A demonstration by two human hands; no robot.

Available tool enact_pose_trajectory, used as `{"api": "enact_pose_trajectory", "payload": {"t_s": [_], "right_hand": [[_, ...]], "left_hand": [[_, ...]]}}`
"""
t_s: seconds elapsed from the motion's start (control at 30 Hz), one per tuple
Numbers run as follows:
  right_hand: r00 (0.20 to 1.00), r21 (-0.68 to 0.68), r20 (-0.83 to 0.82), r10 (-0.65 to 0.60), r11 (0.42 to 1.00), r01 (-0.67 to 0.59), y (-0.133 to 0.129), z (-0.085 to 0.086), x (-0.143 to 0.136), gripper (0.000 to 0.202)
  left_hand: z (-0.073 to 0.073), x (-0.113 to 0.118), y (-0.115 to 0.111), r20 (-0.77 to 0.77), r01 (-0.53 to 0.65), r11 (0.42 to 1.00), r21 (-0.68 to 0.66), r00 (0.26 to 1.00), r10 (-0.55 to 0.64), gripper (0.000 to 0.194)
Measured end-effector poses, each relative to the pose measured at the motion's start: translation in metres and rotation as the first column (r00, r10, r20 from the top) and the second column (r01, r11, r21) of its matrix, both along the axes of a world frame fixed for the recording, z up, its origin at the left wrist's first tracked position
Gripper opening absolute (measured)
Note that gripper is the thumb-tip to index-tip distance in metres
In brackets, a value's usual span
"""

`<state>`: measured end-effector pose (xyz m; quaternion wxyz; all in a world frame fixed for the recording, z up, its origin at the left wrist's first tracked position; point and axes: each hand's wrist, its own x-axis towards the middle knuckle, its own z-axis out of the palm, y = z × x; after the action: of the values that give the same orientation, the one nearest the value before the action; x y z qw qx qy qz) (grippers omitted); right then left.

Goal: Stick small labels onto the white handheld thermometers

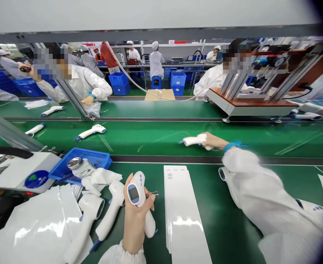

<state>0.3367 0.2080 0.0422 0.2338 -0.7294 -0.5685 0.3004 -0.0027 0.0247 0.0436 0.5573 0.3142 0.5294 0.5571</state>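
Observation:
My left hand (136, 220) is wrapped round a white thermometer (142, 211) with a small grey screen facing up; thin metal tweezers (153, 194) stick out between its fingers. Over the green conveyor belt, my right hand (213, 140) grips a second white thermometer (194, 140) by one end, its blue tip pointing left. Two more thermometers (110, 207) lie just left of my left hand. Between my two arms rests a stack of long white sheets (183, 212). Another thermometer (227, 179) is partly hidden under my right sleeve.
A blue tray (105, 160) holds a metal-capped bottle (80, 167), beside a white machine (21, 170). Glossy sheets (40, 223) cover the lower left. Several thermometers lie on the belt (139, 137) and beyond. People sit opposite; a wood-topped fixture (249, 102) stands back right.

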Motion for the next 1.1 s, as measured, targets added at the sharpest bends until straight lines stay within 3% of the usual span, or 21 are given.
{"api": "enact_pose_trajectory", "payload": {"t_s": [0.07,0.13,0.17,0.2,0.23,0.27,0.33,0.4,0.47,0.5,0.57,0.63,0.7,0.8,0.97,1.1], "right_hand": [[0.971,-0.205,-0.070,0.228,0.949,-0.238,-0.022,0.005,0.005,0.047],[0.877,-0.372,-0.186,0.443,0.794,-0.480,-0.045,0.007,0.010,0.057],[0.828,-0.430,-0.197,0.524,0.713,-0.554,-0.056,0.007,0.010,0.061],[0.795,-0.459,-0.150,0.588,0.671,-0.582,-0.068,0.006,0.010,0.066],[0.784,-0.446,-0.037,0.619,0.692,-0.568,-0.078,0.005,0.007,0.069],[0.781,-0.392,0.106,0.616,0.748,-0.536,-0.088,0.005,0.002,0.071],[0.790,-0.195,0.342,0.509,0.861,-0.470,-0.107,0.005,-0.014,0.067],[0.813,-0.040,0.407,0.416,0.898,-0.439,-0.125,0.006,-0.038,0.049],[0.842,-0.011,0.292,0.454,0.882,-0.472,-0.143,0.008,-0.068,0.026],[0.849,-0.011,0.159,0.503,0.861,-0.508,-0.151,0.008,-0.083,0.022],[0.808,0.010,-0.280,0.519,0.843,-0.538,-0.165,0.006,-0.112,0.032],[0.698,0.024,-0.598,0.394,0.879,-0.476,-0.172,-0.001,-0.134,0.038],[0.622,0.008,-0.740,0.256,0.928,-0.373,-0.174,-0.010,-0.147,0.033],[0.576,0.005,-0.804,0.147,0.971,-0.241,-0.174,-0.022,-0.153,0.026],[0.739,0.046,-0.656,0.154,0.985,-0.165,-0.180,-0.033,-0.149,0.022],[0.776,-0.003,-0.625,0.081,0.994,-0.106,-0.186,-0.034,-0.141,0.026]], "left_hand": [[0.002,0.002,0.001,0.015,0.000,1.000,-0.006,1.000,0.000,0.086],[0.003,0.005,0.001,0.025,0.014,1.000,-0.015,1.000,-0.013,0.086],[0.003,0.008,0.001,0.031,0.030,0.999,-0.018,0.999,-0.029,0.086],[0.003,0.010,0.001,0.036,0.050,0.999,-0.017,0.998,-0.049,0.086],[0.002,0.013,0.001,0.039,0.074,0.997,-0.015,0.997,-0.073,0.087],[0.001,0.015,0.000,0.040,0.094,0.996,-0.012,0.995,-0.093,0.087],[-0.001,0.021,-0.002,0.029,0.116,0.993,-0.001,0.993,-0.116,0.086],[-0.003,0.026,-0.004,0.009,0.134,0.991,0.022,0.991,-0.134,0.083],[-0.006,0.031,-0.007,-0.005,0.157,0.985,0.068,0.988,-0.157,0.081],[-0.007,0.032,-0.008,-0.010,0.167,0.981,0.094,0.986,-0.167,0.080],[-0.010,0.035,-0.011,-0.030,0.183,0.974,0.131,0.983,-0.180,0.080],[-0.013,0.037,-0.013,-0.065,0.194,0.971,0.138,0.980,-0.187,0.079],[-0.016,0.038,-0.015,-0.099,0.213,0.970,0.120,0.974,-0.202,0.077],[-0.021,0.039,-0.015,-0.105,0.246,0.967,0.067,0.965,-0.239,0.077],[-0.025,0.039,-0.014,-0.042,0.277,0.961,-0.016,0.960,-0.277,0.077],[-0.032,0.040,-0.011,0.013,0.318,0.944,-0.084,0.948,-0.318,0.082]]}}
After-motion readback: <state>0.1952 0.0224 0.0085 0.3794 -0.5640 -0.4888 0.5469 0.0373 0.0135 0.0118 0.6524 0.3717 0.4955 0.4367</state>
